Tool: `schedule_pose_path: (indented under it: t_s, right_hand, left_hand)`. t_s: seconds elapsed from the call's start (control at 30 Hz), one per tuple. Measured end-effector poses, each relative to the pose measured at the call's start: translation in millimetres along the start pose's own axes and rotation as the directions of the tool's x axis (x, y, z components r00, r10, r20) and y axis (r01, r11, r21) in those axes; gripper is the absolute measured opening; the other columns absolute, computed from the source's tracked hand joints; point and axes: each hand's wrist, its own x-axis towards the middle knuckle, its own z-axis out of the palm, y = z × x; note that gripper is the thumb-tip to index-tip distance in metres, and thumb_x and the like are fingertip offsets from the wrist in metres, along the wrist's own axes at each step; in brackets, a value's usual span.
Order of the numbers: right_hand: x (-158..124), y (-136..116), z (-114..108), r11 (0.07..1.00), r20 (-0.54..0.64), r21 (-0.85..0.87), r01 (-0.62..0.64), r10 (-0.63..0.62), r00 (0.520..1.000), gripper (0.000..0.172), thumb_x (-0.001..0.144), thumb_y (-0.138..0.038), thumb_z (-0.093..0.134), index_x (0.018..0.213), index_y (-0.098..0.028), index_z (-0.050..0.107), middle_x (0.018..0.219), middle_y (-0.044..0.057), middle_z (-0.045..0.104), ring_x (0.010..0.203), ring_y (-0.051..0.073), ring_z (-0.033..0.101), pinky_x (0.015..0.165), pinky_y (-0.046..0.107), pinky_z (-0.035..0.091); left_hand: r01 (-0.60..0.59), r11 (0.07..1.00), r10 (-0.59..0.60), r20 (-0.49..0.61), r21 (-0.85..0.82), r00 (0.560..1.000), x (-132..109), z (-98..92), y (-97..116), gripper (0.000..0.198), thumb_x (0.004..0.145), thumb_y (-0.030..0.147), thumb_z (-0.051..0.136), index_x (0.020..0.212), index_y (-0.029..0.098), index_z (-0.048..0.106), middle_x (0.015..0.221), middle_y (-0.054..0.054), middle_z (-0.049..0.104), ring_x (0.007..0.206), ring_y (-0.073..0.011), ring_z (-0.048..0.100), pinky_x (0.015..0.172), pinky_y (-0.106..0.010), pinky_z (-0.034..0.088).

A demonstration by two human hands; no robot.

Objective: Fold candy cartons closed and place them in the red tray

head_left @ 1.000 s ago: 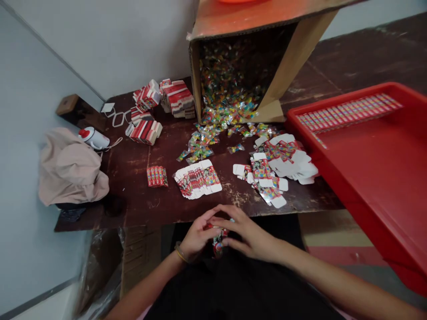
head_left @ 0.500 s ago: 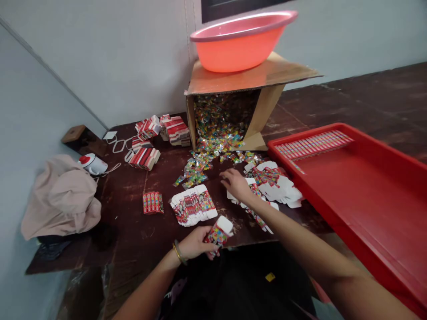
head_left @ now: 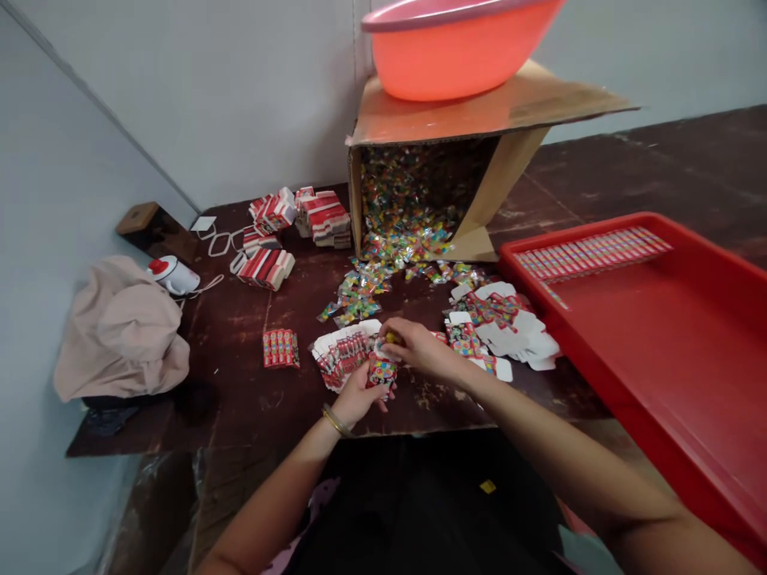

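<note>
My left hand (head_left: 355,397) is closed around a small red printed candy box (head_left: 382,370) near the front of the table. At the top of that box, my right hand (head_left: 419,349) pinches a small candy packet (head_left: 392,338), of which only a yellowish bit shows between the fingers. Just behind my left hand lies a fanned row of flat candy boxes (head_left: 343,355). Loose candy packets (head_left: 359,287) spill across the table from an open cardboard carton (head_left: 509,180). Right of my right hand is a heap of unfolded boxes (head_left: 506,331).
A red tray (head_left: 629,319) with a row of filled-looking boxes (head_left: 593,254) stands at right. An orange basin (head_left: 455,56) sits on the carton. At left are a small box group (head_left: 280,349), bundled cartons (head_left: 267,267), a white mug (head_left: 180,277) and beige cloth (head_left: 125,335).
My right hand has come left from beside the flat boxes to the top of the held box. My left hand has lifted the box slightly away from me. The view has shifted a little.
</note>
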Motion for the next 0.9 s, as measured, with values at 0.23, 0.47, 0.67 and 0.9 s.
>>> schedule_pose_path:
  t_s: [0.23, 0.47, 0.67, 0.9]
  right_hand:
    - [-19.3, -21.7, 7.3, 0.997, -0.035, -0.009, 0.071, -0.071, 0.997, 0.023, 0.09, -0.031, 0.055, 0.11, -0.019, 0.059, 0.101, 0.009, 0.062, 0.09, 0.02, 0.058, 0.08, 0.031, 0.046]
    - [-38.2, -17.7, 22.6, 0.978, -0.261, 0.19, 0.082, -0.03, 0.965, 0.027, 0.094, -0.034, 0.048, 0.08, -0.018, 0.065, 0.092, 0.007, 0.063, 0.089, 0.019, 0.057, 0.081, 0.032, 0.045]
    - [-48.6, -5.8, 46.2, 0.493, 0.048, 0.84, -0.227, 0.348, 0.936, 0.028, 0.076, -0.037, 0.071, 0.095, -0.02, 0.059, 0.079, -0.001, 0.06, 0.059, 0.01, 0.054, 0.056, 0.022, 0.046]
    - [-43.0, -16.1, 33.9, 0.87, -0.044, 0.491, -0.055, 0.087, 0.995, 0.021, 0.084, -0.035, 0.064, 0.097, -0.02, 0.07, 0.094, 0.005, 0.066, 0.079, 0.017, 0.062, 0.072, 0.03, 0.052]
  left_hand:
    - [-0.033, 0.999, 0.033, -0.008, 0.032, 0.999, -13.5, -0.9, 2.4, 0.053, 0.067, 0.035, 0.074, 0.109, 0.013, 0.049, 0.08, -0.004, 0.062, 0.067, -0.0142, 0.06, 0.044, -0.019, 0.047]
    - [0.01, 0.998, -0.016, -0.109, -0.056, 0.994, -14.3, -0.6, 6.6, 0.07, 0.079, 0.072, 0.038, 0.101, 0.01, 0.061, 0.074, -0.01, 0.065, 0.062, -0.0178, 0.062, 0.041, -0.022, 0.046]
    - [0.085, 0.995, -0.093, -0.168, -0.055, 0.981, -6.9, 5.7, 10.0, 0.057, 0.075, 0.062, 0.054, 0.097, 0.01, 0.065, 0.072, -0.009, 0.066, 0.059, -0.0173, 0.061, 0.04, -0.022, 0.047]
    - [-0.028, 0.989, 0.04, -0.077, 0.148, 0.996, -9.3, 4.9, 20.1, 0.04, 0.072, 0.043, 0.058, 0.098, 0.012, 0.067, 0.083, -0.006, 0.063, 0.075, -0.0169, 0.058, 0.047, -0.02, 0.05]
